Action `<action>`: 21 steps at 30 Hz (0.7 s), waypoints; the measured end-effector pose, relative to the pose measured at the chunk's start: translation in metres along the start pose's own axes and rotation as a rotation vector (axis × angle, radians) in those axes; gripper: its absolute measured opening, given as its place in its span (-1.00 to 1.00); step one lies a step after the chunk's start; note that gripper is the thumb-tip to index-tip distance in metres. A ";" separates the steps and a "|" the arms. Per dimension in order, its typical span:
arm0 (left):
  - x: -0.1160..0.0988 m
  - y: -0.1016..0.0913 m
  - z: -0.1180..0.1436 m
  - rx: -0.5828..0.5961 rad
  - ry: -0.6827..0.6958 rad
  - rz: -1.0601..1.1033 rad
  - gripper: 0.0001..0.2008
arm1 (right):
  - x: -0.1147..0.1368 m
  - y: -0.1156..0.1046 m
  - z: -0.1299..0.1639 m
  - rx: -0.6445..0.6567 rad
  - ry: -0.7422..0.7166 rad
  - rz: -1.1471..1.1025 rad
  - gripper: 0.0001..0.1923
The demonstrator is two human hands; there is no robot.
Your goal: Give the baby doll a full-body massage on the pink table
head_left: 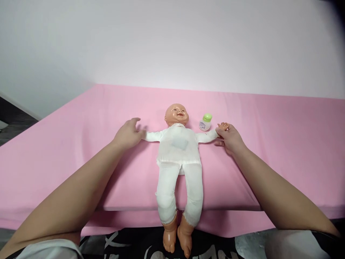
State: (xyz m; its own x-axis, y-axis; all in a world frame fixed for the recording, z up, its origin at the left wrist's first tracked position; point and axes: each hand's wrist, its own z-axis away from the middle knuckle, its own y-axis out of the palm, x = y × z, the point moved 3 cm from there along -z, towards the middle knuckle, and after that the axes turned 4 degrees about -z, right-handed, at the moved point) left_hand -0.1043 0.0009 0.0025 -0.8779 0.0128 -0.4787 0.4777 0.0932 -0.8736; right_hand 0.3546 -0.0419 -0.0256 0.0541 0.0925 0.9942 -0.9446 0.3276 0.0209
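A baby doll [179,154] in white clothes lies on its back on a pink sheet [81,144], arms spread wide, bare feet hanging over the near edge. My left hand [128,133] covers and holds the end of the doll's arm on the left side. On the other side, my right hand [229,138] grips the doll's wrist, with the doll's small hand sticking out above my fingers. A small white bottle with a green cap [205,122] stands beside the doll's head, close to my right hand.
The pink sheet covers a wide bed or table reaching to a white wall [172,43]. A dark floor [13,122] shows at far left. Black patterned fabric [129,246] lies below the near edge.
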 end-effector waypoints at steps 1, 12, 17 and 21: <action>-0.002 0.001 0.001 0.043 0.011 -0.071 -0.29 | -0.001 0.000 -0.001 -0.002 0.012 0.016 -0.48; -0.087 0.000 0.115 0.423 1.064 -0.176 -0.01 | -0.007 0.002 -0.011 0.044 0.048 0.016 -0.57; -0.098 0.023 0.133 0.216 1.195 -0.111 -0.03 | -0.006 0.003 -0.012 0.010 0.035 0.016 -0.55; -0.103 0.034 0.128 0.115 1.355 0.038 -0.30 | -0.006 0.001 -0.014 -0.022 0.000 0.006 -0.53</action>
State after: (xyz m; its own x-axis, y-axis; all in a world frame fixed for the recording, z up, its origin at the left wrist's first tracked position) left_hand 0.0067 -0.1250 0.0105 -0.1756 0.9795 -0.0990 0.4433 -0.0111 -0.8963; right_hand 0.3581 -0.0285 -0.0329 0.0481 0.0942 0.9944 -0.9375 0.3476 0.0124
